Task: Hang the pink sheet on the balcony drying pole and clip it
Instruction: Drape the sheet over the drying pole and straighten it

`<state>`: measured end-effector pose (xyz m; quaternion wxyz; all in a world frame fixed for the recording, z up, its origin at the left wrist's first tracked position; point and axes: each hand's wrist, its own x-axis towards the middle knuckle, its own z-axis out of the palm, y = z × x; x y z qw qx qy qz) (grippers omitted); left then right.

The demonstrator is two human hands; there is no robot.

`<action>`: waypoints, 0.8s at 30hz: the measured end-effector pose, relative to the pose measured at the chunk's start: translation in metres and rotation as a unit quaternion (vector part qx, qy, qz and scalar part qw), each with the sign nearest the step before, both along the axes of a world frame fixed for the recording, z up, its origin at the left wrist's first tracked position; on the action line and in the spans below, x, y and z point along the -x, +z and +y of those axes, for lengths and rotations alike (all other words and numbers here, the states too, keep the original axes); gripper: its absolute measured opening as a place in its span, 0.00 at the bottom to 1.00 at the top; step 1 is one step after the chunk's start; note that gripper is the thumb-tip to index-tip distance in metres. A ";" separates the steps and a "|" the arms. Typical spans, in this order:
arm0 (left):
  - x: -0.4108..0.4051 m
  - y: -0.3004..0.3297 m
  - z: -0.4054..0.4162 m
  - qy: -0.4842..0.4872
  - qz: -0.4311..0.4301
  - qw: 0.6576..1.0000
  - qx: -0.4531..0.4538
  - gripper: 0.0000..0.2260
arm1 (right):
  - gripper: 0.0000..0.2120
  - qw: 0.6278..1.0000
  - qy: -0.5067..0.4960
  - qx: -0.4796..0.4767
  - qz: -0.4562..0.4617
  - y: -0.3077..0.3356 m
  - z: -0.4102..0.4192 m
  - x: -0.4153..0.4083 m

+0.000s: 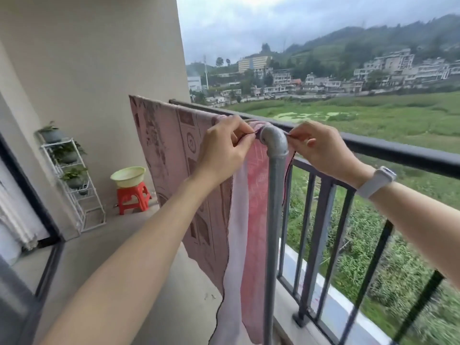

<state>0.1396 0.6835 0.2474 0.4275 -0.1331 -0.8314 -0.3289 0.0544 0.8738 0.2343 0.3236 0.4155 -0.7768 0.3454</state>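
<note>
Pink sheet [174, 155] on pole [273, 143]; both hands pinch string [288, 170]

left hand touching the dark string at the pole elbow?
Touching. The head view shows the left hand pinching the dark string between thumb and fingers, just left of the grey pole elbow, beside the pink sheet.

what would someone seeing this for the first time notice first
Both hands meet at the centre: the left hand and right hand each pinch a thin dark cord on either side of the grey pipe elbow. To its left the pink sheet hangs draped over the pole, in front of the dark balcony railing. Far left, a pale basin sits on a red stool.
</note>
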 end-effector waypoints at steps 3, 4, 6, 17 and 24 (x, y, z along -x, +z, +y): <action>-0.004 -0.004 0.008 0.005 0.020 0.999 -0.048 0.06 | 0.04 0.999 -0.001 0.049 -0.004 0.011 0.001 -0.010; -0.005 -0.007 0.009 0.001 0.029 0.997 -0.073 0.06 | 0.04 0.997 0.005 0.071 -0.006 0.015 -0.001 -0.014; -0.011 -0.019 0.006 -0.001 0.041 0.992 -0.116 0.06 | 0.05 0.993 0.021 0.111 -0.014 0.016 -0.008 -0.021; -0.022 -0.081 0.015 0.084 -0.038 0.994 -0.063 0.07 | 0.10 0.967 0.071 0.135 -0.204 -0.067 -0.021 -0.036; -0.028 -0.122 0.013 0.113 -0.062 0.989 -0.076 0.13 | 0.07 0.954 0.059 0.080 -0.283 -0.096 -0.016 -0.036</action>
